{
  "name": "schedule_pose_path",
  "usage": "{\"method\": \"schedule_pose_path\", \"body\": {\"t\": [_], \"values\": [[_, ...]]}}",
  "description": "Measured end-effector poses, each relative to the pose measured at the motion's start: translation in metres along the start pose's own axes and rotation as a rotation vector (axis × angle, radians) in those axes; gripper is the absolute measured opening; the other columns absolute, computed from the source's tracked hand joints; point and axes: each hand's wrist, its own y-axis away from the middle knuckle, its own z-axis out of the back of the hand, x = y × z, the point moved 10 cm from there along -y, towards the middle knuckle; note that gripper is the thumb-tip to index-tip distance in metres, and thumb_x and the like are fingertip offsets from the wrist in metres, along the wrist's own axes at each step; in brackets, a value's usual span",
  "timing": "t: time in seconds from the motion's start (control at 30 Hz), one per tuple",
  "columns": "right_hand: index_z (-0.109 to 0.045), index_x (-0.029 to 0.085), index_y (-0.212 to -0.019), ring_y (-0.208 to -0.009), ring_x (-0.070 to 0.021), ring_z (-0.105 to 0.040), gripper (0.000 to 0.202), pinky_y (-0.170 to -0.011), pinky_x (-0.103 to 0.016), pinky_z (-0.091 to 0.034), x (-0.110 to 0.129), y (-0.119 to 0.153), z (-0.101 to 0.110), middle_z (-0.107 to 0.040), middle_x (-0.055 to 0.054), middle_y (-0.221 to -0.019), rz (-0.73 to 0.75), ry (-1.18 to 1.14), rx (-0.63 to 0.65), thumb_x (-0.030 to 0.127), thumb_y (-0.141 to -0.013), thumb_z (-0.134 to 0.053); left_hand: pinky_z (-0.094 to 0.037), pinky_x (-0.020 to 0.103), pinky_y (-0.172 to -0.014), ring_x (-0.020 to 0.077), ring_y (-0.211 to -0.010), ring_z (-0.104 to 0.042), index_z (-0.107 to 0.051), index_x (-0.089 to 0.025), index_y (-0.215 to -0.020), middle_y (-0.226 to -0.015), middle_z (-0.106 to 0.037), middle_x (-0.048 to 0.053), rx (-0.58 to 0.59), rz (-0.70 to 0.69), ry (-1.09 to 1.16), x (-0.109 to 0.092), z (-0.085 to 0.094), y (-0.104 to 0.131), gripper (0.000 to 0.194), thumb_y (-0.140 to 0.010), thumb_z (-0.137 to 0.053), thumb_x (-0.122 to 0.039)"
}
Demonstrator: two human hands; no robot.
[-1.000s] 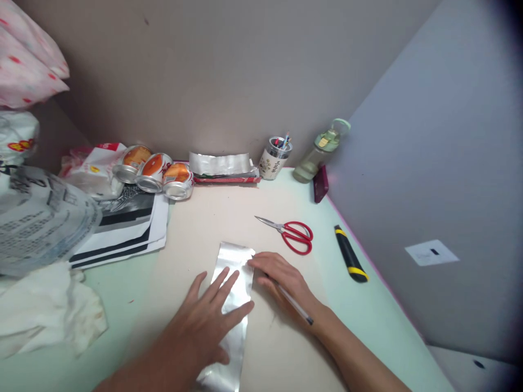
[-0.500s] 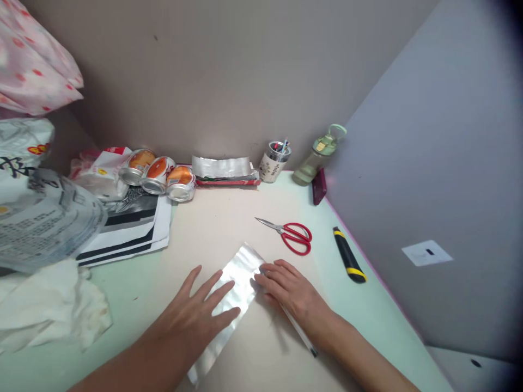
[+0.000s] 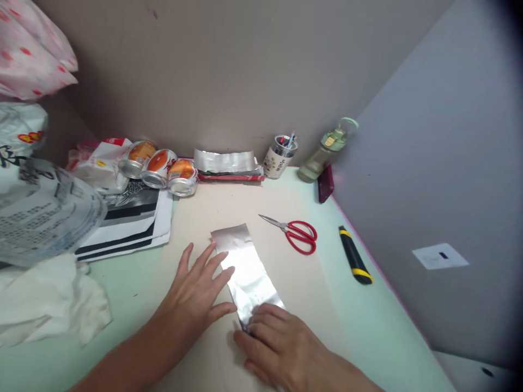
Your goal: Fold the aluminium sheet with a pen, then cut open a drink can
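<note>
A shiny strip of aluminium sheet (image 3: 249, 267) lies slantwise on the table, its far end toward the wall. My left hand (image 3: 200, 288) is open, with spread fingers resting at the strip's left edge. At the near end, my right hand (image 3: 281, 343) has its fingers curled over the metal and closed on it. The pen seen under this hand earlier is hidden now. Beyond the strip, to the right, lie red-handled scissors (image 3: 292, 232). A black and yellow utility knife (image 3: 355, 256) rests farther right.
Three cut can pieces (image 3: 157, 167) and another metal strip (image 3: 224, 161) stand along the back wall. A pen cup (image 3: 280, 158), a green bottle (image 3: 324, 155) and a dark red phone-like object (image 3: 326, 184) are at the back right. Papers (image 3: 131, 228), plastic bags (image 3: 44, 207) and a white cloth (image 3: 53, 299) fill the left.
The aluminium sheet has turned, its far end swinging left and its near end right. My right hand has come nearer to me. The pen has gone out of sight.
</note>
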Motion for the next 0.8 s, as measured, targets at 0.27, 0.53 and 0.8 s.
{"method": "schedule_pose_path", "body": {"t": [0.27, 0.53, 0.8], "values": [[-0.066, 0.014, -0.118, -0.091, -0.0201, -0.068, 0.027, -0.091, -0.033, -0.054, -0.018, -0.009, 0.009, -0.073, -0.012, -0.099, -0.125, -0.396, 0.007, 0.031, -0.102, -0.053, -0.011, 0.067, -0.116, 0.0404, -0.143, -0.033, -0.056, -0.016, -0.122, -0.139, -0.057, 0.018, -0.020, 0.071, 0.074, 0.001, -0.009, 0.005, 0.064, -0.072, -0.082, -0.047], [-0.067, 0.021, -0.096, -0.076, -0.0151, -0.059, 0.009, -0.067, -0.026, -0.047, -0.099, -0.004, 0.003, -0.066, -0.001, -0.085, -0.696, -0.746, -0.249, 0.018, -0.092, -0.059, -0.002, 0.059, -0.119, 0.0357, -0.148, -0.024, -0.039, -0.018, -0.145, -0.152, -0.049, 0.012, 0.038, 0.045, 0.033, 0.002, -0.018, 0.008, 0.089, -0.073, -0.080, -0.051], [-0.059, 0.020, -0.083, -0.069, -0.0143, -0.052, 0.010, -0.062, -0.027, -0.040, -0.102, -0.003, -0.014, -0.058, 0.000, -0.078, -0.671, -0.561, -0.271, 0.021, -0.091, -0.053, 0.002, 0.057, -0.119, 0.0343, -0.150, -0.019, -0.038, -0.018, -0.148, -0.156, -0.044, 0.009, 0.083, 0.047, 0.021, 0.004, -0.022, 0.007, 0.086, -0.079, -0.071, -0.058]]}}
